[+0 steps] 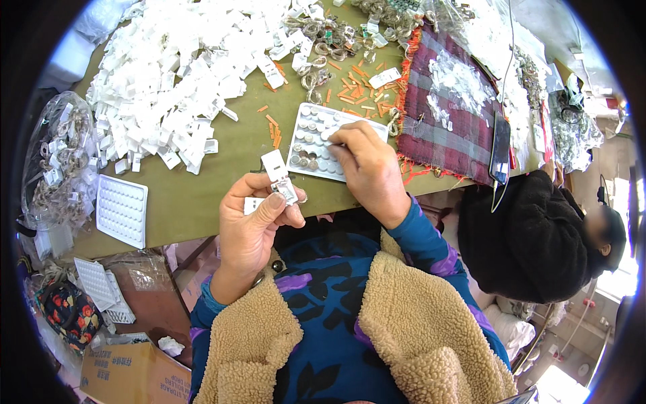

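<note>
My left hand (247, 219) is closed around small white plastic casings in front of my chest. One casing (274, 164) stands up above the fingertips, a second one (253, 205) shows by the palm, and a white part with metal bits (286, 190) is pinched by the thumb. My right hand (369, 165) reaches over a white tray (317, 174) with rows of round pockets. Thumb and forefinger come together at the tray's surface; whatever is between them is hidden. Several silvery discs like button cells (312, 163) lie in the pockets.
A big heap of white casings (168, 74) covers the table's far left. Orange strips (353, 91) and coiled wires (316, 77) lie beyond the tray. Rightward are a plaid cloth (424, 135) with clear pieces and a phone (500, 148). Another person (531, 236) sits at right.
</note>
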Demonstrator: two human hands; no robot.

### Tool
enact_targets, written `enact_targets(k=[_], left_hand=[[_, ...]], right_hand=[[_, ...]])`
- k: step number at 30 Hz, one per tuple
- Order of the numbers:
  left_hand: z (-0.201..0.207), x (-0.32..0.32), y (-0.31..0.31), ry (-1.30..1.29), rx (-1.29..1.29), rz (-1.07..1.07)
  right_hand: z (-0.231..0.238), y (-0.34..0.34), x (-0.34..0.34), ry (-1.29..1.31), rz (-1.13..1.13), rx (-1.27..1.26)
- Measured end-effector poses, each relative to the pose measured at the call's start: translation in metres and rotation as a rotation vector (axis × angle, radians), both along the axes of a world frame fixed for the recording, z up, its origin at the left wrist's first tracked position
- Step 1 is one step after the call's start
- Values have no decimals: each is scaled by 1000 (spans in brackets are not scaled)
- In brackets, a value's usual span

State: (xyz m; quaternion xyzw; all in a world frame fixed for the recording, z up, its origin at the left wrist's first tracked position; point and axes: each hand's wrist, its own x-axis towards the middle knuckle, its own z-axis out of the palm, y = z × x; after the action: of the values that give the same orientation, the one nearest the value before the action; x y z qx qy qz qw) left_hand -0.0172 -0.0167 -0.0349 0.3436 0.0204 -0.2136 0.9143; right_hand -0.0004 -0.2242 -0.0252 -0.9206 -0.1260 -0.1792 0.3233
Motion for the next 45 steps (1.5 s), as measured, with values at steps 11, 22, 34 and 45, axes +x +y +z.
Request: enact_targets(k=[11, 22, 34, 45], left_hand=[[1, 1, 0, 28, -58, 19], [0, -15, -10, 52, -85, 9], [0, -26, -11, 85, -84, -28], [0, -24, -6, 120, -196, -59]], right_hand=[[-7, -3, 7, -90, 61, -158], [38, 38, -44, 25, 126, 321], [42, 39, -54, 23, 163, 278], [51, 34, -53, 30, 91, 401]])
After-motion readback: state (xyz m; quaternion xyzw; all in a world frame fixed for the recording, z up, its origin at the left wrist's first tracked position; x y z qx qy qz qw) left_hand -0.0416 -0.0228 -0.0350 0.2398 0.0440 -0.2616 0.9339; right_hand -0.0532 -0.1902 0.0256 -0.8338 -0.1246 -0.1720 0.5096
